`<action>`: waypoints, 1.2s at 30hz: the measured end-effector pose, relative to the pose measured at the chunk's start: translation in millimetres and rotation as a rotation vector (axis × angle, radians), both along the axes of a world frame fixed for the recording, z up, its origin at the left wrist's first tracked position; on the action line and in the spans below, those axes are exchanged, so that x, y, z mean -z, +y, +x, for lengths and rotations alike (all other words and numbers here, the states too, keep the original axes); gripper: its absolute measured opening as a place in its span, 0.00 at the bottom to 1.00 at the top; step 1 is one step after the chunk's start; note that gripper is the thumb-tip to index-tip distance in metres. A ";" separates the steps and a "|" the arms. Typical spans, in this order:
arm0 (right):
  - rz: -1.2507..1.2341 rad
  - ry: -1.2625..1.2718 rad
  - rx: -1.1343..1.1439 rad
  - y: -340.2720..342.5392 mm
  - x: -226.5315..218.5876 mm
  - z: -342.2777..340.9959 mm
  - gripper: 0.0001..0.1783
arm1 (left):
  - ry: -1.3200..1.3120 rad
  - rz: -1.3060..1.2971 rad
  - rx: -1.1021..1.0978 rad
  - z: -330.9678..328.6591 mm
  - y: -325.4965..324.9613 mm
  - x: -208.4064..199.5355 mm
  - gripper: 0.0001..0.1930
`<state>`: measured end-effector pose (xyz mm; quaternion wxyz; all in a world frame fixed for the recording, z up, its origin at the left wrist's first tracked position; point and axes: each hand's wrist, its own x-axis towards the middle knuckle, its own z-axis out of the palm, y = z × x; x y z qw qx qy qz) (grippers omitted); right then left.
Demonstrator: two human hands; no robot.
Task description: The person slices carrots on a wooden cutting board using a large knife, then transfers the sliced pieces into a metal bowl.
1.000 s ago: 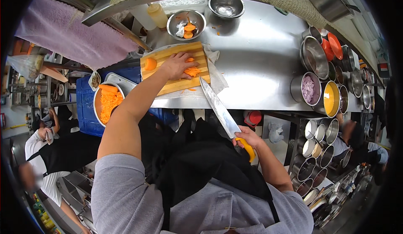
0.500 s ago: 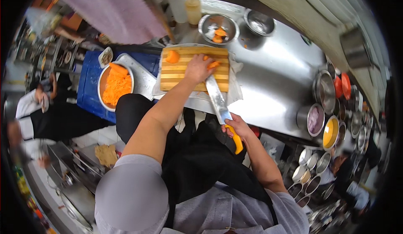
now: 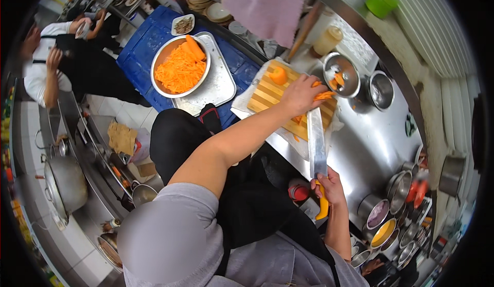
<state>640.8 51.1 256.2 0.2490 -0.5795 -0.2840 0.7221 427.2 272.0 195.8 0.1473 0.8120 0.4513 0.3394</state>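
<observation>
My left hand [image 3: 303,94] is closed around a bunch of orange carrot strips [image 3: 323,95] over the right part of a striped wooden cutting board [image 3: 265,99]. In my right hand [image 3: 329,186] is the yellow handle of a large kitchen knife [image 3: 317,145]. Its broad blade points away from me, the tip close beside my left hand and over the board's right side. A stubby carrot piece [image 3: 278,76] rests on the board's far left part. Small orange bits lie on the board beneath my left wrist.
Left of the board, a metal bowl [image 3: 163,55] of shredded carrot stands on a metal tray [image 3: 221,81] over a blue surface [image 3: 139,45]. Beyond the board are a bowl with scraps [image 3: 352,81] and another metal bowl [image 3: 382,92]. A co-worker [image 3: 77,55] stands at far left.
The view has turned left, so board, bowls and both hands sit farther right in the picture. My left hand still grips carrot at the board's right side; the knife stays in my right hand.
</observation>
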 end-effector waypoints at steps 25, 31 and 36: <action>0.228 -0.013 -0.654 102.0 22.9 -87.5 0.16 | 0.147 -0.278 -0.838 -374.3 58.5 -0.1 0.27; 0.069 0.106 -0.176 -12.4 60.0 5.3 0.13 | -0.007 -0.395 -0.342 -217.1 7.4 -30.9 0.17; 0.080 -0.036 0.107 -84.2 76.8 32.8 0.13 | 0.218 -0.443 0.039 -84.3 -46.0 5.8 0.33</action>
